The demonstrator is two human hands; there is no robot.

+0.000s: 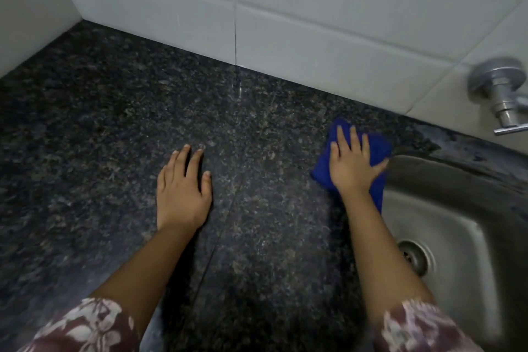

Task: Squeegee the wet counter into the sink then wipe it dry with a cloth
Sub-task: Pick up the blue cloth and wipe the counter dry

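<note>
A dark speckled granite counter point(114, 128) fills most of the view. My right hand point(353, 164) lies flat, fingers spread, pressing a folded blue cloth point(378, 147) onto the counter right beside the sink's left rim. The steel sink point(445, 223) sits at the right, its drain point(414, 256) visible low in the basin. My left hand point(183, 191) rests palm down on the bare counter, holding nothing, about a forearm's length left of the cloth. No squeegee is in view.
White wall tiles point(285, 8) run along the back of the counter. A chrome tap fitting point(503, 91) sticks out of the wall above the sink at the far right. Patterned sleeves show at the bottom corners.
</note>
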